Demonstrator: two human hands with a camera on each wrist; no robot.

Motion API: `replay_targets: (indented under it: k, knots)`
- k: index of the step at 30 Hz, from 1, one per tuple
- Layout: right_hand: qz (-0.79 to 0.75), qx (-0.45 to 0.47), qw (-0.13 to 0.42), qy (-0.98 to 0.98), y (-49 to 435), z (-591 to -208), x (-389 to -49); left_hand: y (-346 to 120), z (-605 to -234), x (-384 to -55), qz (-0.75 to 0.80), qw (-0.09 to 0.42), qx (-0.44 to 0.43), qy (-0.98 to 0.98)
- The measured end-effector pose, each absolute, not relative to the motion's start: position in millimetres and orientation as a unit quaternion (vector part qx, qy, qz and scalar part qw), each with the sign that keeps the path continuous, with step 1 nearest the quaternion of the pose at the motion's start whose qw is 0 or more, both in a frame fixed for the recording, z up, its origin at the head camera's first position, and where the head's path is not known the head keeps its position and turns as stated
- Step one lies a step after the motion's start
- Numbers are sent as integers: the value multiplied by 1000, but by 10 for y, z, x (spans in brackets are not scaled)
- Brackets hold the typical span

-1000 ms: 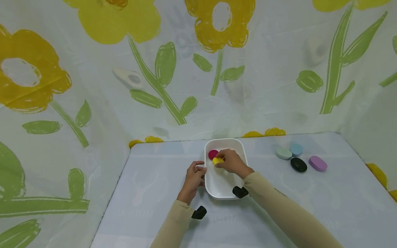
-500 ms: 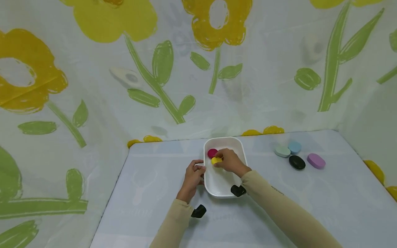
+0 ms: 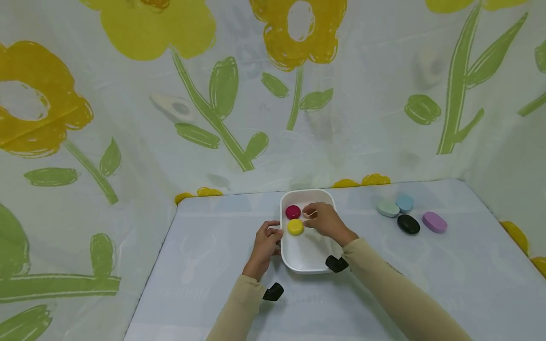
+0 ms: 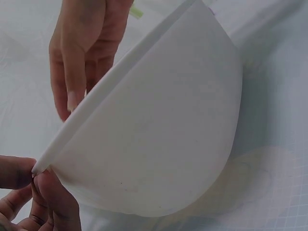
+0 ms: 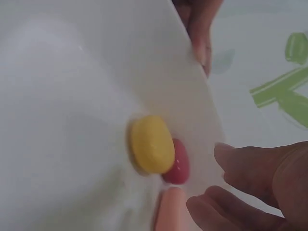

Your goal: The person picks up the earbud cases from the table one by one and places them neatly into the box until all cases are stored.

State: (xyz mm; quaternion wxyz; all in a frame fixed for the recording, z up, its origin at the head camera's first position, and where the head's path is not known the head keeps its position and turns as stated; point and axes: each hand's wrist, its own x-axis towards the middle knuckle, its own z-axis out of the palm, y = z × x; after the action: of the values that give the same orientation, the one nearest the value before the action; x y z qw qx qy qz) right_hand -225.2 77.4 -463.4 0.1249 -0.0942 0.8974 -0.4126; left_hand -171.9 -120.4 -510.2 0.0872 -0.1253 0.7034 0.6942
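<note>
The right hand [image 3: 326,222] is hovering over the white tray [image 3: 304,251], its thumb and fingers parted and gripping nothing in the right wrist view. The relation that seems to count most is a sideways one: the yellow piece [image 3: 295,227] is lying on the tray's floor just left of these fingertips, towards the left wall, looking almost round from above and so offering little long axis to line up with. The red piece [image 3: 293,211] is sitting just beyond it, farther from the person, and the pink piece [image 5: 170,211] is resting near the right fingertips, partly hidden, its long axis uncertain. Across the yellow piece, the left hand [image 3: 263,244] is pinching the tray's left rim between thumb and finger; the right hand is standing nearer to the pieces. The tray's long side is running away from the person. Well apart to the right, the pale green piece [image 3: 387,209], blue piece [image 3: 405,203], black piece [image 3: 408,224] and purple piece [image 3: 435,221] are lying on the table [image 3: 204,246].
</note>
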Motion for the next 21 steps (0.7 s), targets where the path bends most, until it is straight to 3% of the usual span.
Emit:
replay_targets:
  k: [12,21]
  knots:
    - [-414,-90,53,904,1479,-4549,-2090,-1190,-5111,-1723,695,84,-133,702]
    - [-412,-60,32,909,2072,-4684,-1945,-1190,-5099,-1718,691,87,-135,705]
